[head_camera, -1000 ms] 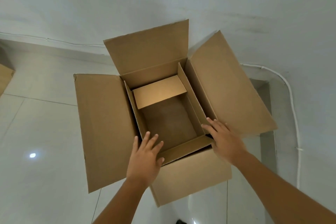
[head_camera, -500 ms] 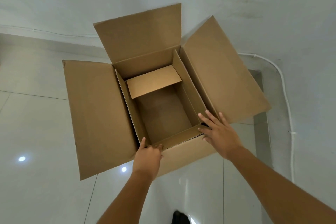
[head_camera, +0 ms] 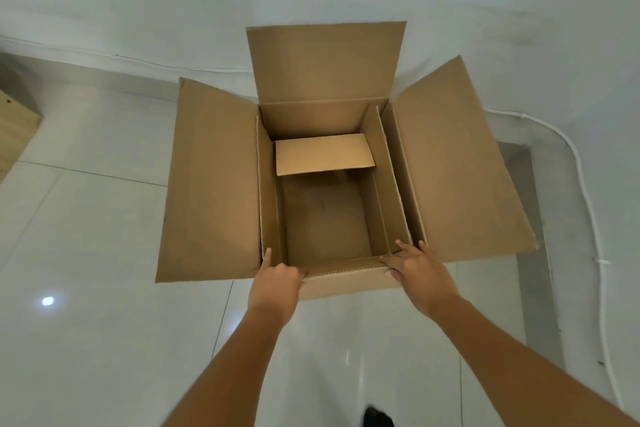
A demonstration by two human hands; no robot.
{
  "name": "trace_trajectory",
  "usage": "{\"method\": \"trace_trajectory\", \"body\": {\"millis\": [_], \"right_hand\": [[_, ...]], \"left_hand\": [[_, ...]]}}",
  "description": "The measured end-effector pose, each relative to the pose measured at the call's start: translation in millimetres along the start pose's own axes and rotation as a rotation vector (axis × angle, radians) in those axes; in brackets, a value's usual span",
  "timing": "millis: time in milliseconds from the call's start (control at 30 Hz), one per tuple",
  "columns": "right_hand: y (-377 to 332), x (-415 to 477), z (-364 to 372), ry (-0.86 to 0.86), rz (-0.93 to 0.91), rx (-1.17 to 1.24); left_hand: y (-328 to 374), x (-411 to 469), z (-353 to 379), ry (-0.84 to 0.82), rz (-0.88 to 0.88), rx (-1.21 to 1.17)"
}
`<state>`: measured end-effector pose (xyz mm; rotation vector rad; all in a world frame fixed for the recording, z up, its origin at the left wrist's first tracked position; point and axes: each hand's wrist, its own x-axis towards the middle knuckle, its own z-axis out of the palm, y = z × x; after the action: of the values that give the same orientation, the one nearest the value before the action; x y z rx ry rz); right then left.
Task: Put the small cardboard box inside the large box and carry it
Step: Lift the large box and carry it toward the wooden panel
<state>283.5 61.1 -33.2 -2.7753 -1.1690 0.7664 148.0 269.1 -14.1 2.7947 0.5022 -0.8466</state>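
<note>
Reaching out, left hand (head_camera: 277, 284) curls onto the large box (head_camera: 346, 282) rim; right hand (head_camera: 420, 276) rests there, fingers (head_camera: 404, 249) spread.

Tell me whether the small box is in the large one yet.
In: the small box sits nested within the walls of the large box.

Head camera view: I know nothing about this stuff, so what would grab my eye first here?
A large box fills the middle, its flaps spread open over a glossy white floor. A small cardboard box sits nested inside it. At the near rim the left hand grips the edge and the right hand rests on the corner, fingers spread.
</note>
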Motion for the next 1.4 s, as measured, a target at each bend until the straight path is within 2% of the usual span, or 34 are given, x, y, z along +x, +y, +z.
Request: {"method": "trace_trajectory", "body": {"millis": [267,867,1100,1400], "right_hand": [[-73,21,6,0.007,0.008,-0.014],[-296,113,21,0.021,-0.029,-0.04],[-340,143,19,-0.038,0.038,-0.118],[-382,177,13,-0.025,0.086,-0.087]], "left_hand": [[-76,-4,-2,0.008,-0.003,0.013],[-312,-32,2,0.029,-0.101,-0.079],[-356,-24,-2,0.043,-0.15,-0.148],[-410,-6,-13,0.04,-0.107,-0.058]]}}
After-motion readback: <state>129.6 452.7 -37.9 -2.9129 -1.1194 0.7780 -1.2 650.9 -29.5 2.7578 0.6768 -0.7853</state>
